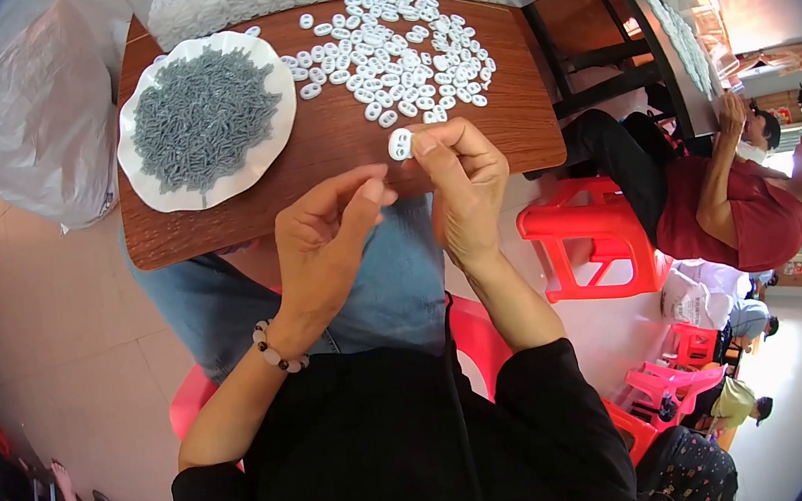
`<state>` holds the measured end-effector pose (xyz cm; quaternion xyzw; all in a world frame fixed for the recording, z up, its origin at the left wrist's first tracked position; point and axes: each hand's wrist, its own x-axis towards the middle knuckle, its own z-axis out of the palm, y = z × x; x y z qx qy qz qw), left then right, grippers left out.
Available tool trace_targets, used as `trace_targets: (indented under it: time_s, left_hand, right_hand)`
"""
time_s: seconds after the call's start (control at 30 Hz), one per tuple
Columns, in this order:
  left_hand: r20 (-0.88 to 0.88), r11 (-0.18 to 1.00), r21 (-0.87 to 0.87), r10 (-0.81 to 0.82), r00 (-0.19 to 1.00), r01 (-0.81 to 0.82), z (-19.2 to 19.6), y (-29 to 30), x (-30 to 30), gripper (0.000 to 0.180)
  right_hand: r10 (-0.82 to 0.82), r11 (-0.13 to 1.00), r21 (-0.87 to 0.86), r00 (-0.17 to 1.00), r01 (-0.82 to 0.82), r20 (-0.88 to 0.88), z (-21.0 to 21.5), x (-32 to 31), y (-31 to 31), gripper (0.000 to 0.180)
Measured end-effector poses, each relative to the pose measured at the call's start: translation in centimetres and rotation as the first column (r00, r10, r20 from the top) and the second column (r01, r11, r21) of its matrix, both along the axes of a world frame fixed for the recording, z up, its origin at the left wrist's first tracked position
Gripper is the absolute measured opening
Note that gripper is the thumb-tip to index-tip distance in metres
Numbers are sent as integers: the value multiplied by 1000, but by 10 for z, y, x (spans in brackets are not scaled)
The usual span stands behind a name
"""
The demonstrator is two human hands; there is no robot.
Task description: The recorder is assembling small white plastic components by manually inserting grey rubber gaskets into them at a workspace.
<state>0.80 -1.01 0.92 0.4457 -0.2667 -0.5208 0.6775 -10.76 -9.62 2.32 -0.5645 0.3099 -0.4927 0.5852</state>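
White 2-hole piece (399,145), pinched by thumb and finger of right hand (464,183), left hand (321,235) curled, grip unclear

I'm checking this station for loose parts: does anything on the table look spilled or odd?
Nothing clearly stands out. The grey pieces sit heaped inside the white plate. The white two-holed pieces are strewn loosely on the table, a few apart near the plate. Fine damage would be too small to see.

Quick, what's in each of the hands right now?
Left hand: partly curled; can't tell if it's pinching anything.
Right hand: closed, holding a white oval plastic-looking piece.
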Motion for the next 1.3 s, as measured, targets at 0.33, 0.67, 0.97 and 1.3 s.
trace_targets:
  time_s: [0.33,0.67,0.97,1.3]
  left_hand:
    - [-69,989,-129,67,995,-75,2,-8,4,22]
    - [-107,987,-114,102,989,-114,5,-7,4,19]
    - [-46,984,-82,153,987,-156,4,-6,2,18]
    - [-20,976,-108,189,982,-190,0,-4,3,18]
  right_hand:
    - [80,994,63,993,-85,87,13,9,15,9]
    - [64,998,-23,998,-64,-12,3,6,9,8]
    - [94,996,9,995,-94,-34,-2,6,7,11]
    - [120,991,58,991,-117,-61,-7,7,6,13]
